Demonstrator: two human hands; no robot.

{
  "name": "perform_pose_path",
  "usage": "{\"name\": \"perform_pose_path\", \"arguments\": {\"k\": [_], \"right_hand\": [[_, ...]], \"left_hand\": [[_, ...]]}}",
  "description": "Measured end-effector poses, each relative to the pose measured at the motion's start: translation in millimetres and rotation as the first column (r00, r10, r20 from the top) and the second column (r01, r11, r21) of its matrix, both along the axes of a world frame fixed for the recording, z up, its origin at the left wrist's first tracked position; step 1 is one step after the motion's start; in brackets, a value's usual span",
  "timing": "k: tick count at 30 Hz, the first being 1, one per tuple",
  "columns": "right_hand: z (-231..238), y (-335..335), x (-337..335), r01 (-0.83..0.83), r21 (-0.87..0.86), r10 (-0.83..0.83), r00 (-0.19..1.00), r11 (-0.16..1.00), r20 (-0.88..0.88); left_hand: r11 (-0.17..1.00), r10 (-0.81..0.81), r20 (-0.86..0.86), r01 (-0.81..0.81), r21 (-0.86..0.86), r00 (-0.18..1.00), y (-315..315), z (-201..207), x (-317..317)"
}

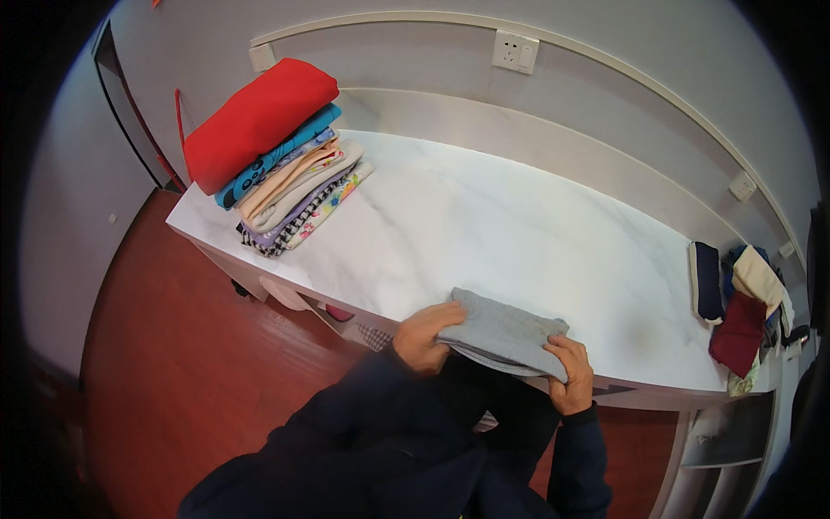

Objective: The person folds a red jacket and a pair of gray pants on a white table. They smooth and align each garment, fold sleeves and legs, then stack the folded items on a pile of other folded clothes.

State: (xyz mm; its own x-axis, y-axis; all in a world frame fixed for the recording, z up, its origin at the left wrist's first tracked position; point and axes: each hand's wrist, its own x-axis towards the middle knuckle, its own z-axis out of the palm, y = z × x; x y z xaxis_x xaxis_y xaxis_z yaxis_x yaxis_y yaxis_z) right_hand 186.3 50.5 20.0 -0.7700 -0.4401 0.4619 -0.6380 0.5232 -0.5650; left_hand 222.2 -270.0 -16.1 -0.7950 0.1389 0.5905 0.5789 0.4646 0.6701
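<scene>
A folded grey cloth garment lies at the near edge of the white marbled counter, partly overhanging it. My left hand grips its left end, fingers on top and thumb below. At the right end, my right hand is closed round the corner of the same garment. Its layers show along the near side. What kind of garment it is, I cannot tell.
On the counter at the far left stands a stack of folded cloths, topped by a red bundle. A loose clothes pile sits at the right end. Behind runs a wall with a socket; open shelves are below right.
</scene>
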Motion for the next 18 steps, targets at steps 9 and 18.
{"name": "perform_pose_path", "arguments": {"k": [9,18], "right_hand": [[22.9,-23.3,-9.8,0.062,-0.474,0.17,0.886,0.878,0.431],[37.9,-46.3,-31.4,-0.015,-0.482,0.364,0.676,0.876,0.64]], "left_hand": [[0.684,-0.324,0.402,-0.082,0.725,0.856,-1.5,33.7,21.6],[0.737,-0.226,0.569,-0.244,0.631,0.791,-23.8,67.1,48.9]]}}
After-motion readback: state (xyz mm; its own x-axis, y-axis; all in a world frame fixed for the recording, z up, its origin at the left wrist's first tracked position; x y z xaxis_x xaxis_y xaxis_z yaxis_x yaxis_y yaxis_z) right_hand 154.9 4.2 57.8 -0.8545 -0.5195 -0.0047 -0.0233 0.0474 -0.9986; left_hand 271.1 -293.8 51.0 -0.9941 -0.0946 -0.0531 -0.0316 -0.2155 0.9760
